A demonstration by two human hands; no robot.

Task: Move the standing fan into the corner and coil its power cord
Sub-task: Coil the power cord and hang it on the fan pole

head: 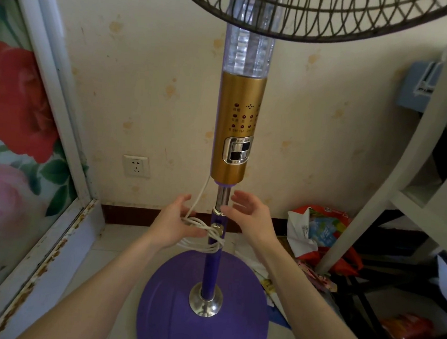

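Item: standing fan [238, 122], standing upright on its purple base [178, 300] close to the papered wall, its white power cord [212, 234] lying in several loops across the vertical pole [213, 260]. The left hand [177, 224], the nearer to the cord, is gripping the loops just left of the pole, while the right hand [250, 215] is hovering spread and empty just right of it. Markings: "1H" is showing on the gold control column; the other characters are too small to read.

Wall socket [135, 166], floral panel [19, 113], white shelf [367, 214], bags [302, 231]
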